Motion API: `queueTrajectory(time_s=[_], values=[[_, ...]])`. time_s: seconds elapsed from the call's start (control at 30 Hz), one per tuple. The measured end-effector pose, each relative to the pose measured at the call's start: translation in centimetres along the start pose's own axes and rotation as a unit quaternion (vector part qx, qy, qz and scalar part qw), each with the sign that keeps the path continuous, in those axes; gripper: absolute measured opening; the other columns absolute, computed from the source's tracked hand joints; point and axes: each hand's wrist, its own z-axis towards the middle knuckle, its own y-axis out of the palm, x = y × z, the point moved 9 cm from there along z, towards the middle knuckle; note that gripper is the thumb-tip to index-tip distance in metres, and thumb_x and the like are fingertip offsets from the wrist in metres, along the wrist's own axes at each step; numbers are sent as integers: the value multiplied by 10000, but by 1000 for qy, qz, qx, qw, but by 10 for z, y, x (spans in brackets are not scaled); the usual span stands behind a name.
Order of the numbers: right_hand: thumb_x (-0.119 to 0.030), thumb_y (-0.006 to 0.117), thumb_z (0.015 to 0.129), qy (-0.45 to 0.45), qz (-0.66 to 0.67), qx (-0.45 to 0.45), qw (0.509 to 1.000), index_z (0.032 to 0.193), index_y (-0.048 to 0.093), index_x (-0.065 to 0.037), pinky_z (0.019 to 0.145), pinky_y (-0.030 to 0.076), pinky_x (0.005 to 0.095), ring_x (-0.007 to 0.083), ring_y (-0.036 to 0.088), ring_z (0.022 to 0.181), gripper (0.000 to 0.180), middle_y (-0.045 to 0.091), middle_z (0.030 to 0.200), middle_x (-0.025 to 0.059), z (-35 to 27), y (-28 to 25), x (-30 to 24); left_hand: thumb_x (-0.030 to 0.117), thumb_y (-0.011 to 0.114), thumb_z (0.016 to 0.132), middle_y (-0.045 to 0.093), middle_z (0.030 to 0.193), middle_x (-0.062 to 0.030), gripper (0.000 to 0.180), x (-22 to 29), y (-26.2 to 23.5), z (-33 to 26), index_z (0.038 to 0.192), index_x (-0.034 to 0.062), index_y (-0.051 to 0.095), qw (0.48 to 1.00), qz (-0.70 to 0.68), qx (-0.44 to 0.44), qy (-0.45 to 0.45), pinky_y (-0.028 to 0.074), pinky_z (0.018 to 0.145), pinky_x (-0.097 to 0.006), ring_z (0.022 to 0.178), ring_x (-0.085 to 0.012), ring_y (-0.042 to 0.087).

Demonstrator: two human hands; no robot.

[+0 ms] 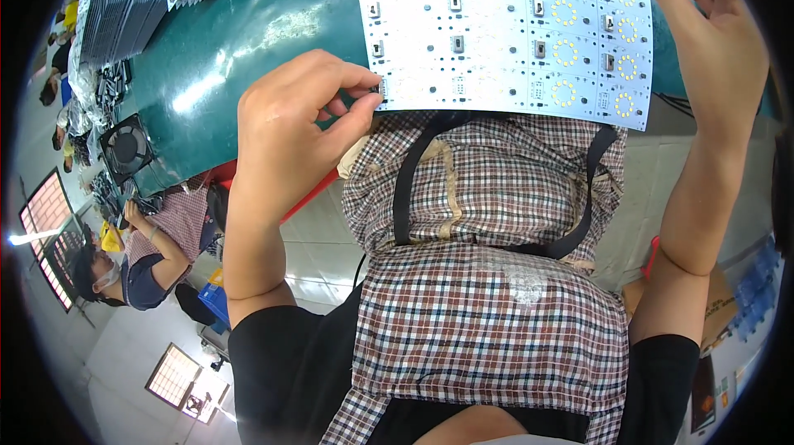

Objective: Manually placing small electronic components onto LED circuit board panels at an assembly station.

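A white circuit board panel (496, 31) is at the top, its near edge above my lap. It carries rows of small slide switches (457, 44) and rings of yellow LEDs (564, 93). My left hand (302, 114) pinches a small slide switch (381, 88) between thumb and finger at the panel's near left corner. My right hand (711, 31) is by the panel's far right edge, fingers curled and the thumb tip overlapping the board. The frame's top cuts it off, so whatever it holds is hidden. In the nearest row, the other positions show bare pads.
The panel lies over a green table (240, 40). Stacked boards (124, 7) stand at the far left. A black fan (127, 147) and dark parts lie at the table's left edge. A co-worker (149, 255) sits to the left. A cardboard box (718, 313) is at the right.
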Motion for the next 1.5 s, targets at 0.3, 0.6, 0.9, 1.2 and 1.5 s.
queueTrajectory(time_s=[0.3,0.6,0.9,1.2,1.5], values=[[25,696,895,-53,46,2,998,1017,672,34,746,548,249,148,681,828,126,693,925,91,-8,-6,19,48,808,772,683,788,-24,140,6,-2,2,891,71,739,999,44,2,14,498,557,-289,644,-173,656],[-7,723,931,-107,160,-15,981,1093,727,38,805,552,239,115,700,893,169,748,998,76,-20,-7,21,56,803,746,649,789,-11,176,23,2,-1,889,105,713,981,168,33,87,505,580,-330,691,-203,650],[52,717,924,-63,157,-58,984,1114,714,49,819,547,231,113,691,917,190,737,1039,69,-43,5,24,75,822,732,667,815,1,213,23,0,-13,918,96,722,964,183,81,173,514,563,-312,668,-179,646],[71,745,829,72,167,-125,975,1019,730,0,703,564,256,152,718,805,203,728,909,81,-82,29,22,100,835,718,643,790,26,215,23,8,-19,899,121,721,942,227,129,213,477,509,-281,636,-133,616],[79,747,834,48,157,-129,978,1027,730,3,690,579,282,164,721,806,208,731,909,86,-81,29,19,13,818,743,700,805,-55,170,15,-3,-8,894,53,749,981,110,87,138,503,564,-309,665,-218,661]])
